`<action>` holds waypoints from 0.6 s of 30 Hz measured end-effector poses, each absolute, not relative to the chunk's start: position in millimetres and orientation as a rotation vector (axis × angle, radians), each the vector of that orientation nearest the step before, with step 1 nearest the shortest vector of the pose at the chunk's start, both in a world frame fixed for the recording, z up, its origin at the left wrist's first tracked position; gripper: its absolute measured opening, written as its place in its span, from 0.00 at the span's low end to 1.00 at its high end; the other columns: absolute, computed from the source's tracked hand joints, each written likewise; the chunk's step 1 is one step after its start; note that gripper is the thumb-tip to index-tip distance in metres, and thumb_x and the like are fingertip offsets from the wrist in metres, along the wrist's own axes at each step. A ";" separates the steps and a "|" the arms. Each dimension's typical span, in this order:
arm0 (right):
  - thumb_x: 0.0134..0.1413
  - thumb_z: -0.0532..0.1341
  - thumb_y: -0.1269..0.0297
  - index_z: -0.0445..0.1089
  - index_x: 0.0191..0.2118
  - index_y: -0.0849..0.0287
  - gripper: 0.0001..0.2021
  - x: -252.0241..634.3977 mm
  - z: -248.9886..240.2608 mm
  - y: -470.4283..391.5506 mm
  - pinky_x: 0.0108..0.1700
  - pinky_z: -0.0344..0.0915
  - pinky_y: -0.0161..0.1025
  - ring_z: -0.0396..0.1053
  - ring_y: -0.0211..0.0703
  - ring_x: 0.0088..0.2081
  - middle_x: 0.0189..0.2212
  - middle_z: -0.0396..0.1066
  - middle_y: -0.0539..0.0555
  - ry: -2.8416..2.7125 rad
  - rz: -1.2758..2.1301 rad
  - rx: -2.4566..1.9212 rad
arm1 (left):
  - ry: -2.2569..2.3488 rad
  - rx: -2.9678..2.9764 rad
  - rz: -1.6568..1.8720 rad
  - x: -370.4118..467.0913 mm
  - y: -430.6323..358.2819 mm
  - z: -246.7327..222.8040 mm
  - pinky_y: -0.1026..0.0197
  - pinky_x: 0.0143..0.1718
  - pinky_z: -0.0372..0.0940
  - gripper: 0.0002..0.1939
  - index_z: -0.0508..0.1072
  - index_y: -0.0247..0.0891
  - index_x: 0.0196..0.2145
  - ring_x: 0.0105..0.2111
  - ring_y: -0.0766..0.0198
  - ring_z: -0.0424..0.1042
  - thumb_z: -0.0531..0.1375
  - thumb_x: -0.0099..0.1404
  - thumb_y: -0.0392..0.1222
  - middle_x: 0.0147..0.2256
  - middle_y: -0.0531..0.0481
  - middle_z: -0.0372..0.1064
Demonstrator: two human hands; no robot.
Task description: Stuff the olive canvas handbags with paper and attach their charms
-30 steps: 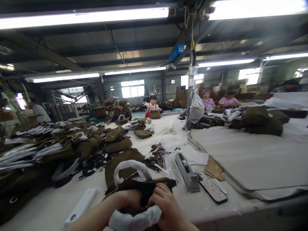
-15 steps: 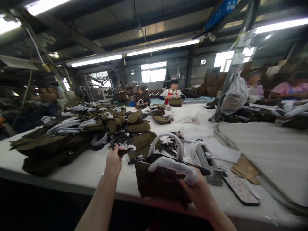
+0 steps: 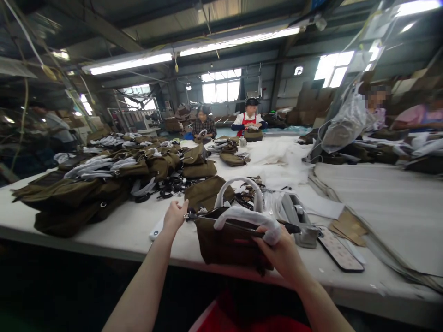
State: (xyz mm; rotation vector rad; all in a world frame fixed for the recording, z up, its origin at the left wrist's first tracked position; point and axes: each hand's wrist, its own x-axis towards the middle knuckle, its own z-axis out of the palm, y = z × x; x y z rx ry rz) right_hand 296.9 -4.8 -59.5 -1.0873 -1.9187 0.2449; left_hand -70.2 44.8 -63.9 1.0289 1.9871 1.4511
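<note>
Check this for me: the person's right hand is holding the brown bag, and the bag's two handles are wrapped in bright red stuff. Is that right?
Not quite: the wrapping on the two handles is white, not red, as the head view shows. The person's right hand is holding the brown bag.

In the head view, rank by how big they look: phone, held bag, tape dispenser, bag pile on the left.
1. Bag pile
2. Held bag
Phone and tape dispenser: too alike to rank.
</note>
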 end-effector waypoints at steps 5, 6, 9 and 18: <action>0.53 0.63 0.65 0.72 0.34 0.56 0.02 293.7 -53.1 -9.2 0.47 0.65 0.46 0.68 0.49 0.42 0.36 0.72 0.54 -1.969 0.260 -1.035 | 1.717 1.536 1.370 -45.8 40.0 -24.9 0.53 0.51 0.66 0.33 0.69 0.34 0.51 0.47 0.53 0.74 0.62 0.55 0.60 0.45 0.39 0.74; 0.53 0.63 0.66 0.71 0.34 0.56 0.01 292.6 -51.0 -11.1 0.47 0.64 0.46 0.67 0.49 0.41 0.35 0.72 0.54 -1.979 0.264 -1.030 | 1.613 1.628 1.226 -39.6 39.0 -16.4 0.54 0.49 0.67 0.31 0.71 0.35 0.49 0.44 0.54 0.75 0.63 0.55 0.61 0.44 0.41 0.75; 0.50 0.64 0.70 0.68 0.30 0.57 0.03 289.1 -45.5 -17.2 0.47 0.62 0.44 0.65 0.46 0.39 0.32 0.69 0.52 -1.991 0.261 -1.042 | 1.520 1.886 0.755 -20.6 39.4 3.0 0.58 0.44 0.68 0.27 0.74 0.38 0.46 0.40 0.55 0.75 0.65 0.53 0.58 0.42 0.46 0.77; 0.40 0.60 0.72 0.67 0.28 0.56 0.05 289.1 -50.3 -33.7 0.54 0.58 0.43 0.67 0.41 0.35 0.27 0.68 0.48 -2.001 0.294 -0.950 | 1.618 2.122 0.262 23.5 70.0 -10.4 0.60 0.42 0.65 0.16 0.76 0.40 0.39 0.41 0.52 0.76 0.62 0.50 0.40 0.39 0.49 0.79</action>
